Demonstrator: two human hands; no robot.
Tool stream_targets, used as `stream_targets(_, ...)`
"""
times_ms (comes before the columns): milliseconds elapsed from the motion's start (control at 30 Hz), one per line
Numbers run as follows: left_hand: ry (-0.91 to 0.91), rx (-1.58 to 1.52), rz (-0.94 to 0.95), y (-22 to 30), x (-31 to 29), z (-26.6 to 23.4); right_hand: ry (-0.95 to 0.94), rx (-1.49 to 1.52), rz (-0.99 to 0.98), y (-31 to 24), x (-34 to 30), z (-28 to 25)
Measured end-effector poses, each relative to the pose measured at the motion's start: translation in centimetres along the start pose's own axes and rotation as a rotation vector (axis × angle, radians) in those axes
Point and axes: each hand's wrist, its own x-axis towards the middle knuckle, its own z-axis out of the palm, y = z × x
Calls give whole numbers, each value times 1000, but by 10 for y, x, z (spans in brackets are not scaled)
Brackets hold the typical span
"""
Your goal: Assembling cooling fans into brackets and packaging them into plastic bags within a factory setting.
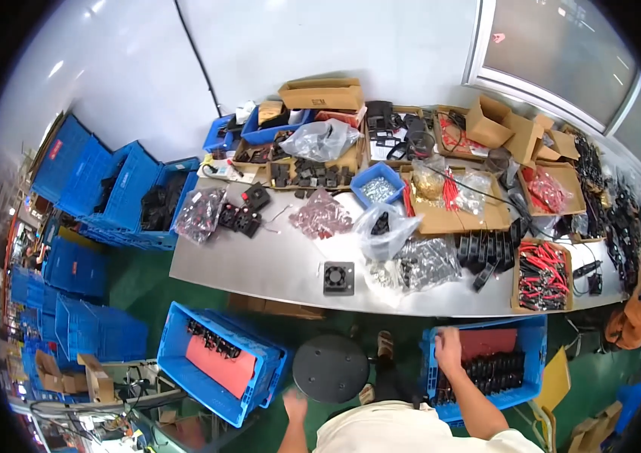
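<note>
Left hand is by stool, right hand at blue bin, fingers' grip unclear.

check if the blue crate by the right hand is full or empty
Partly filled: the blue crate holds rows of black parts, with red sheet showing bare beyond them.

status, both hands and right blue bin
Right hand at left rim of blue bin, grip unclear. Left hand near stool. Black parts rowed in bin, red sheet beyond. Right forearm over bin.
</note>
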Motion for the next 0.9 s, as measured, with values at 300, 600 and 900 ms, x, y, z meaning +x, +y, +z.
stream_targets(300, -21, 162, 149, 200, 233, -111, 8, -361, -51, -21, 62, -46)
stream_targets(600, -241, 203, 94, 230, 246, -125, 40, -385, 38, 7, 48, -12)
stream_targets(900, -299, 281, 143, 236, 257, -129, 143, -352, 67, 10, 53, -1)
